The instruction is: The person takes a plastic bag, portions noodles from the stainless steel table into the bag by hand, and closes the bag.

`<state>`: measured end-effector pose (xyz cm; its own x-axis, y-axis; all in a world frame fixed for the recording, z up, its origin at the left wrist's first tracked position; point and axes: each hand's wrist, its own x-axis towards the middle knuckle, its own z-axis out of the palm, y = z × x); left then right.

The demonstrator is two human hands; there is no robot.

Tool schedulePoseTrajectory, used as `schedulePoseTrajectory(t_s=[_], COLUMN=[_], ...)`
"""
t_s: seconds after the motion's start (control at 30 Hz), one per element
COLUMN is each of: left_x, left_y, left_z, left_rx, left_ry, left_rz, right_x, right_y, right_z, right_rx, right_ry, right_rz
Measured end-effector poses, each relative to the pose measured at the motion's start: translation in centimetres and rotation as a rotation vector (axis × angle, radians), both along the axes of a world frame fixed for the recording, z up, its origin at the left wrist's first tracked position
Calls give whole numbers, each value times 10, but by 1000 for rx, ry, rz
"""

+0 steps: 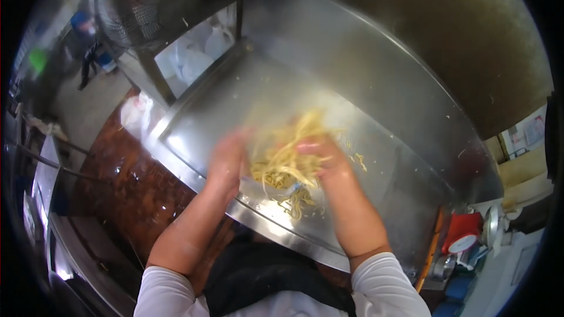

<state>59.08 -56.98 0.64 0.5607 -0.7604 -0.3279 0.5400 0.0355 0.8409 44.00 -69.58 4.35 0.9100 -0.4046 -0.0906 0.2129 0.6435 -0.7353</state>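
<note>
Long yellow noodles (289,154) are lifted in a loose, motion-blurred tangle above a steel worktop. My right hand (326,154) has its fingers curled into the strands on their right side. At the left edge of the tangle is my left hand (230,151), so smeared by motion that its fingers do not show clearly. Below and between the hands, a small heap of noodles (295,204) lies on the metal near the front edge. A small bluish object (294,188) shows among them, too blurred to name.
The steel worktop (217,91) has a raised front rim and a tall metal back wall (376,53). Stray noodle bits (359,161) lie right of my hands. Plastic jugs (191,56) stand beyond the left end. A red scale (463,232) is at the right. The brown floor (123,182) looks wet.
</note>
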Motion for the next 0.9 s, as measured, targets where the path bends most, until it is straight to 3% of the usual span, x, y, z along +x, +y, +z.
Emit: schedulePoseTrajectory(t_s=[0.07,0.1,0.13,0.17,0.3,0.37,0.4,0.47,0.53,0.6,0.7,0.73,0.83,0.9], left_x=[4,6,7,6,4,4,4,12,24,41,66,72,84,82], left_y=[1,1,1,2,1,4,7,19,32,42,65,75,93,103], left_z=[0,1,-1,-3,-4,8,15,26,40,41,17,9,-22,-39], left_rx=[-5,-5,-9,13,-51,-70,-78,-116,-119,-57,49,92,157,122], left_ry=[-41,-81,-83,-106,-130,-143,-155,-168,-186,-216,-297,-215,-104,-87], left_rz=[31,64,65,60,24,12,8,-7,7,65,160,219,447,412], right_x=[32,33,30,33,25,18,9,-23,-67,-127,-242,-275,-292,-247], right_y=[17,20,22,29,31,28,30,37,19,-19,-46,-53,-71,-83], right_z=[-19,-42,-74,-71,-34,-11,0,13,-17,-77,-164,-193,-212,-210], right_rx=[-413,-417,-1020,-1628,-1467,-1422,-1423,-955,-968,-1149,-849,-733,-674,-945], right_ry=[486,485,625,741,858,635,643,419,438,652,1339,1543,1688,1958], right_rz=[42,40,95,150,231,185,174,-176,-609,-1036,-1284,-1303,-1190,-893])
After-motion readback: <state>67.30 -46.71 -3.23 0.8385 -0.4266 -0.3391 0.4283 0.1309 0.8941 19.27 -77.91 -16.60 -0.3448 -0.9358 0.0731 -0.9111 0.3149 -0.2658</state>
